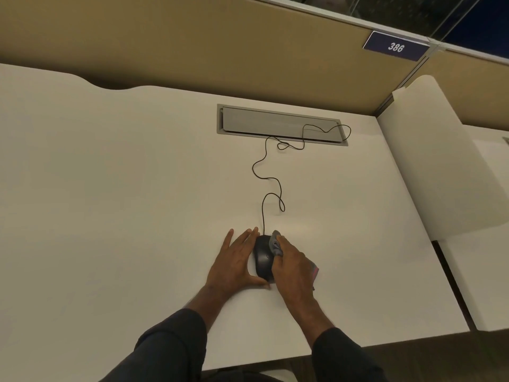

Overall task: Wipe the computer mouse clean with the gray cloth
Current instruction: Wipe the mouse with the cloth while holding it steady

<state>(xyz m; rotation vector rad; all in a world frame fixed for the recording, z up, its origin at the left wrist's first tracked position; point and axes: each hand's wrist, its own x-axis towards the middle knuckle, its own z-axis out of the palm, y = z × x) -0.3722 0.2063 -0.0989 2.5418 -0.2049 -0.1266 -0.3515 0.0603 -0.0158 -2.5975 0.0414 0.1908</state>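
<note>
A black wired computer mouse [262, 256] lies on the white desk [124, 188], a little in from its front edge. My left hand [234, 260] rests flat against the mouse's left side, fingers straight and thumb curled round its near end. My right hand [293, 261] presses the gray cloth [276, 244] onto the mouse's right side. A bunched part of the cloth shows above my fingers, and a corner sticks out beyond my wrist. The right half of the mouse is hidden by the cloth and hand.
The mouse's thin black cable [271, 186] snakes away across the desk to a gray cable hatch [278, 124] near the back. A tan partition [192, 45] with a blue number plate [395, 46] closes the back. A white side divider [438, 161] stands on the right.
</note>
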